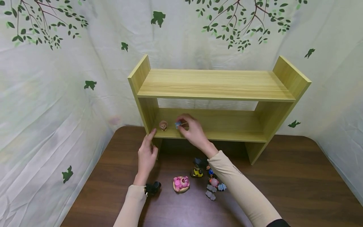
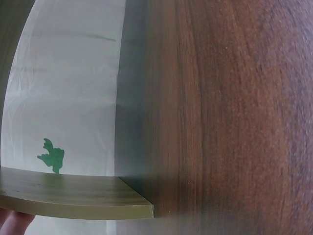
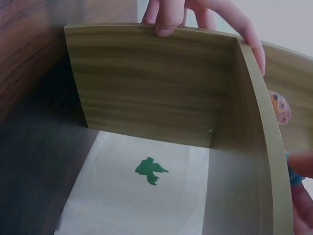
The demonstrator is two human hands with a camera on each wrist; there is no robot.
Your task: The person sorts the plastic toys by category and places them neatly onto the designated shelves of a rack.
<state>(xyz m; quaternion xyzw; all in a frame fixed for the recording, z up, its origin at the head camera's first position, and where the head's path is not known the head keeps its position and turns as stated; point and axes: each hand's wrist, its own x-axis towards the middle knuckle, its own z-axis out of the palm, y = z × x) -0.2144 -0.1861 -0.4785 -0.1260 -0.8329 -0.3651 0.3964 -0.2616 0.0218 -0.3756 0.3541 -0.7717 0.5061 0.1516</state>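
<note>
At the left of a wooden shelf (image 1: 215,85), my left hand (image 1: 146,156) holds the side panel's front edge. Its thumb lies on the inner face, other fingers go behind the panel, and the index finger reaches up to the middle board. My right hand (image 1: 194,130) pinches a small blue figurine (image 1: 177,125) over the middle board, and the fingers hide much of it. Just left of it on that board stands a small tan-and-pink figurine (image 1: 163,125), whose head also shows in the right wrist view past the board edge (image 3: 266,132).
On the brown table (image 1: 107,189) in front lies a pink bear figurine (image 1: 181,183) on a round base. Right of it are a yellow-and-black toy (image 1: 197,172), a pink round one (image 1: 214,182) and several grey and blue pieces, close to my right sleeve (image 1: 241,186).
</note>
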